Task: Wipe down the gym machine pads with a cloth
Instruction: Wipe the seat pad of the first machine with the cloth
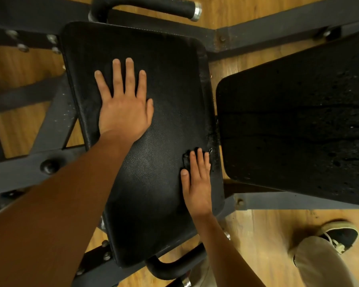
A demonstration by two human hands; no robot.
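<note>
resting the left hand (124,112) flat, unclenched, on the far left of the seat pad (153,162); pinning a dark cloth (185,160) at its right edge under the flat right hand (197,187). liable to lose the ungripped cloth over that worn edge.

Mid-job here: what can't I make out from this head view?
Head view only:
Cloth: black on black, mostly under the right hand; its extent is unclear.
Second pad: cut off by the right edge.
Seat pad: partly hidden under the left hand and forearm.
Wiped areas: too dark to tell.
</note>
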